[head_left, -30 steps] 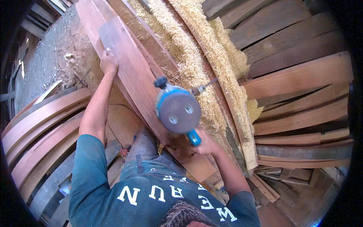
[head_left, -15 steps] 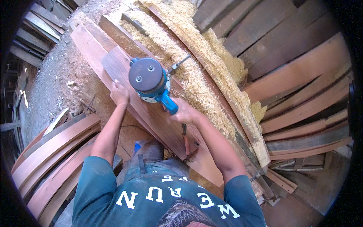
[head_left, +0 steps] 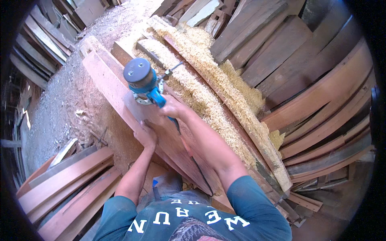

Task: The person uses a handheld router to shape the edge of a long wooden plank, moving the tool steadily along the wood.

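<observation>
My right hand (head_left: 173, 107) is closed around the blue handle of a power router (head_left: 142, 80), which has a round dark top and a side rod and sits upright near the far part of a reddish wooden board (head_left: 169, 150). A black and orange cord hangs below the handle across the board. My left hand (head_left: 145, 134) grips the board's left edge below the router, fingers curled over it. Longer planks (head_left: 96, 68) lie under this board, and pale wood shavings (head_left: 189, 74) are heaped along its right side.
Curved planks (head_left: 64, 176) are stacked at the lower left and along the right side (head_left: 329, 112). Dark boards (head_left: 281, 52) lie at the upper right. More timber (head_left: 42, 44) stands at the upper left beside gritty ground (head_left: 62, 108). A long beam runs through the shavings.
The router has moved away from me and leftward along the board with my right hand on it. My left hand sits nearer my body on the board's edge, and the view has shifted forward.
</observation>
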{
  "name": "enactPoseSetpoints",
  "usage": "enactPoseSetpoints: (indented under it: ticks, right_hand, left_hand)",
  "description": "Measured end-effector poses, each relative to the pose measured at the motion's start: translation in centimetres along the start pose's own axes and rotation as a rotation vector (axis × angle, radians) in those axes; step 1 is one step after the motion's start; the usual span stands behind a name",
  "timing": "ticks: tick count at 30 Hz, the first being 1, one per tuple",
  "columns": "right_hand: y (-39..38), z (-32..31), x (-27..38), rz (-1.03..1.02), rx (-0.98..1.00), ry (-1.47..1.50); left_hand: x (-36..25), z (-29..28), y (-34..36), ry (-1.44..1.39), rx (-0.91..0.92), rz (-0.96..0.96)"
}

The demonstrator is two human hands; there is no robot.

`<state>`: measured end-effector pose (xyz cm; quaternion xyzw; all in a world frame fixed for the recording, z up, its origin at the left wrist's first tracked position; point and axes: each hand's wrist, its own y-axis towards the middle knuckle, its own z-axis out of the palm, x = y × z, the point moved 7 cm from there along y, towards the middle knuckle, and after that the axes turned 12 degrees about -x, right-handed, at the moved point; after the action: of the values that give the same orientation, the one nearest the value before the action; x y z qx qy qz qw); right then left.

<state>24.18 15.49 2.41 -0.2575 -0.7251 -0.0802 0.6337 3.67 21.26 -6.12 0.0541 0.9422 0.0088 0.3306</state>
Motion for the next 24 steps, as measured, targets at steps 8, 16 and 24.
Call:
enactPoseSetpoints:
  ticks: [8,16,24]
  right_hand:
    - [0.7,0.6,2.4,-0.019,0.017,-0.007]
    - [-24.9,-5.2,1.6,0.241,-0.194,-0.118]
    - [-54.6,-3.3,0.8,0.693,-0.990,0.170]
  left_hand:
    - [1.7,0.2,1.0,-0.047,-0.156,0.080]
    - [-0.1,0.9,0.0,0.000,0.053,-0.005]
    - [2.2,1.2,2.4,0.112,-0.048,0.135]
